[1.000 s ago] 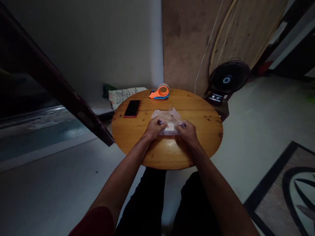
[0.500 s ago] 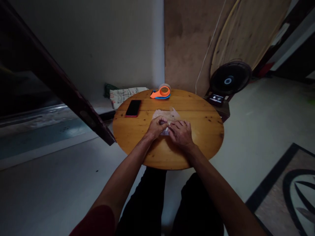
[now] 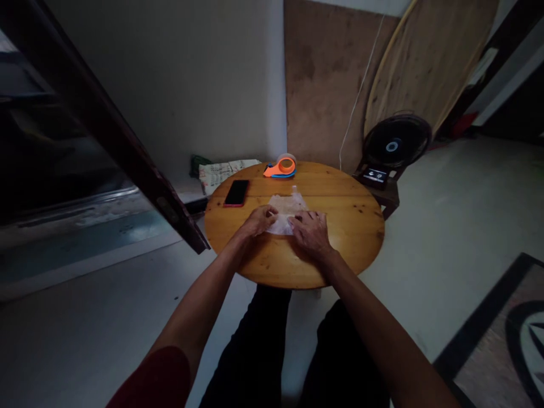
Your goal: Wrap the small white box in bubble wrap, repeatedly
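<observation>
A crumpled, see-through plastic sheet (image 3: pixel 281 226) lies on the round wooden table (image 3: pixel 272 269), with a small clear strip sticking up at its far edge. My left hand (image 3: pixel 258 220) rests at the sheet's left side, fingers bent and the thumb apart from the index finger. On the right side of the sheet, my right hand (image 3: pixel 312 229) has its fingers curled, with thumb and index fingertip pinching at the plastic. The sheet's right part is hidden under this hand.
An orange and blue tape dispenser (image 3: pixel 281 166) stands at the table's far edge. A dark phone (image 3: pixel 237 193) with a red rim lies at the left. Beyond the table's right edge is a round black fan (image 3: pixel 393 146); a printed sack (image 3: pixel 225 172) lies behind at the left.
My left hand has moved left, away from my right hand, and its fingers have parted. More of the plastic sheet shows between the hands. The camera view has shifted slightly.
</observation>
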Tool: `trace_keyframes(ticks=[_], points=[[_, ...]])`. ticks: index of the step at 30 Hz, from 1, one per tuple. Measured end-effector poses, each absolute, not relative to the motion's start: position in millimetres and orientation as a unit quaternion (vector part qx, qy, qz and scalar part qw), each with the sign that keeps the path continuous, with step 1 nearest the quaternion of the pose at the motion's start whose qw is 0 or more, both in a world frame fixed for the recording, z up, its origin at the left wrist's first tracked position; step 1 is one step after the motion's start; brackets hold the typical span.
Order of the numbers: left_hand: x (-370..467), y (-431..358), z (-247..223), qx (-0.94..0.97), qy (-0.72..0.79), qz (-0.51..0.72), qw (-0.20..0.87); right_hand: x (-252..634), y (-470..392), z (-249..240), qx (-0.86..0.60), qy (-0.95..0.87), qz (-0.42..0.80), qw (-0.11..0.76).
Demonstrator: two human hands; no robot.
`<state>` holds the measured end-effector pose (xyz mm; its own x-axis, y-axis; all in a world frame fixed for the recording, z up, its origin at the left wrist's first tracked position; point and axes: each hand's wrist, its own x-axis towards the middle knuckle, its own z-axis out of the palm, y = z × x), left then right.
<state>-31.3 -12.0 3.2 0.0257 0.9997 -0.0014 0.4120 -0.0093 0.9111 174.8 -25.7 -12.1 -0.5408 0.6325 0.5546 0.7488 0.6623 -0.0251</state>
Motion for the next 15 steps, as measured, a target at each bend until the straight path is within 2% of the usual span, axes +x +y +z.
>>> trace_keyframes(ticks=[9,15], points=[[-40,-8,8,0.598,0.678,0.322,0.281,175,-23,-16,-0.386,-0.868,-0.119,0.29],[-55,-19,12,0.516,0.735,0.274,0.344,175,-23,-15,-0.377,-0.871,-0.121,0.291]])
